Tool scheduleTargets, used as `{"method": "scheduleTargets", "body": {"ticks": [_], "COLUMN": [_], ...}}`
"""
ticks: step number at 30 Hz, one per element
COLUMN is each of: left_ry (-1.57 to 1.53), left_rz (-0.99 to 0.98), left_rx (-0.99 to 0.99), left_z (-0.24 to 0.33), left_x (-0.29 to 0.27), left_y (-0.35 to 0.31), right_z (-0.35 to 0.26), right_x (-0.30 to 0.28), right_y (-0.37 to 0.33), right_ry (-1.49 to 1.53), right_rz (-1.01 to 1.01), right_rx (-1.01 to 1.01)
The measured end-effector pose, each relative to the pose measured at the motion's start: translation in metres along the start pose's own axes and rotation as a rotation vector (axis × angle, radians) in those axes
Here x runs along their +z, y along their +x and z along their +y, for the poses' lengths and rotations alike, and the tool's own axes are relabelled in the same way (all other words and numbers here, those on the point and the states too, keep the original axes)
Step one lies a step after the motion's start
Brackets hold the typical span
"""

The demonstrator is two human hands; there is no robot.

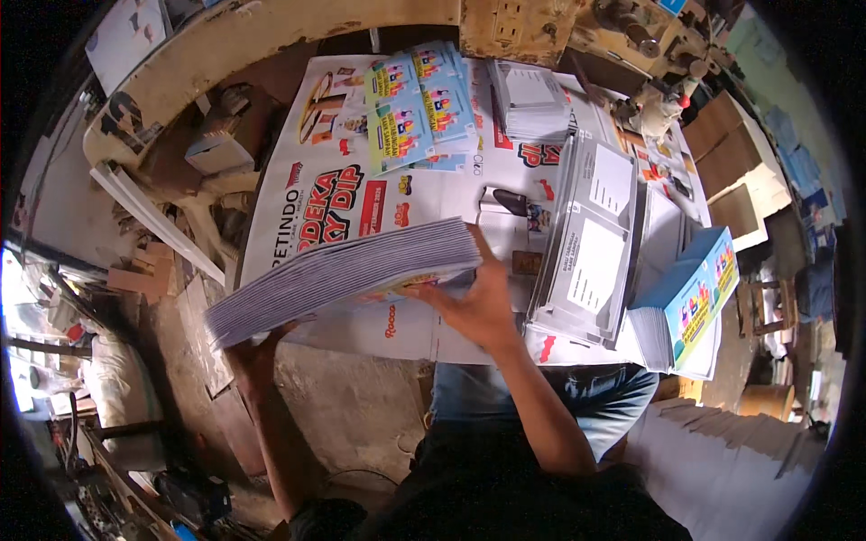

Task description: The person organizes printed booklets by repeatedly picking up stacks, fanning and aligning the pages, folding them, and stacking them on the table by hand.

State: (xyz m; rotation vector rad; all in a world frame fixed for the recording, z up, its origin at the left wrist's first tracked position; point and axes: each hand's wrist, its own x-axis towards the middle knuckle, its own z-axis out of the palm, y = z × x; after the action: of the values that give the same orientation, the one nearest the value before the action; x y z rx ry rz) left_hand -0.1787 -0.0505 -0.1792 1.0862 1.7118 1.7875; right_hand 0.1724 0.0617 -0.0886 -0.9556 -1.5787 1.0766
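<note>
A thick stack of paper booklets [347, 270] is tilted in front of me, its layered white edges facing up. My left hand [257, 356] grips the lower left end from beneath, partly hidden by the stack. My right hand [474, 302] clasps the right end, thumb along the near side. A strip of colourful print shows under the stack near my right thumb. To the right lies a pile of black-and-white printed sheets [591, 243]. Beside it, at the table's right corner, sits a stack of blue-and-yellow booklets [699, 302].
A printed banner [307, 194] covers the table. Blue-and-yellow covers [419, 108] lie at the back, with another stack of printed sheets [532, 99] beside them. A cream machine frame [225, 54] curves along the far side. Cardboard boxes [744, 167] stand at the right.
</note>
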Motion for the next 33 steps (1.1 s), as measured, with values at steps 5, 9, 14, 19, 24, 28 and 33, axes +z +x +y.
{"method": "scheduleTargets", "body": {"ticks": [5,9,14,19,24,28,33], "left_ry": [0.288,0.551,0.592,0.587,0.396,0.027,-0.328], "left_rz": [-0.133,-0.094,-0.131,-0.09,-0.181,-0.062,-0.456], "left_rx": [-0.035,0.11,0.156,0.223,0.133,0.217,-0.02], "left_z": [-0.021,0.009,0.022,0.001,0.085,0.189,0.21], "left_x": [0.022,0.013,0.029,0.01,0.051,0.023,0.078], "left_y": [0.006,-0.013,-0.011,-0.008,0.001,0.007,-0.017], "right_z": [0.011,-0.086,-0.071,-0.051,-0.044,-0.075,-0.04], "right_x": [-0.018,-0.012,0.051,0.063,0.043,0.004,-0.02], "right_y": [-0.011,0.026,0.04,0.044,0.046,0.024,-0.01], "right_ry": [-0.173,-0.594,-0.968,-1.109,-1.013,-0.627,0.001], "right_rz": [-0.087,-0.081,-0.299,-0.536,-0.478,-0.451,-0.327], "right_rx": [0.072,-0.435,-0.69,-0.56,-0.485,-0.439,-0.148]}}
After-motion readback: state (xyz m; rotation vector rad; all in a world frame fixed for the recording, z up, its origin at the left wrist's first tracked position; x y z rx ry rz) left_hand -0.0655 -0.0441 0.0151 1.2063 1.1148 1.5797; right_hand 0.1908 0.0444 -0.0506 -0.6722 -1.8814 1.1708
